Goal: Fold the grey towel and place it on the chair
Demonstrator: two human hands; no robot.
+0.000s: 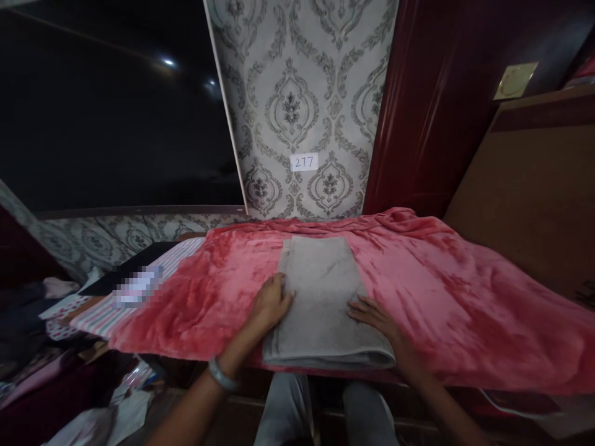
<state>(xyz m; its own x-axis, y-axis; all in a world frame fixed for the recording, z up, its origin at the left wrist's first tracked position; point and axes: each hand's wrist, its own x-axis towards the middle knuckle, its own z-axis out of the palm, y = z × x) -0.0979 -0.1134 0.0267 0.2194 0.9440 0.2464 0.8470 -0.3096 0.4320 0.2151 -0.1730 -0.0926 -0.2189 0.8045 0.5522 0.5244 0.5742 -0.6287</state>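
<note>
From the head camera, a folded grey towel (320, 297) lies lengthwise on a pink plush blanket (441, 291) spread over the worktop, its near folded edge at the front rim. The left hand (271, 303) rests flat on the towel's left edge, fingers (284, 296) stretched out and loose, gripping nothing. The right hand (374, 316) lies on the towel's right side near the front, fingers (357, 308) spread and pointing inward, pressing rather than holding. A bangle (222, 375) circles the left wrist. On the patterned wall behind hangs a small label (304, 162) reading 277.
</note>
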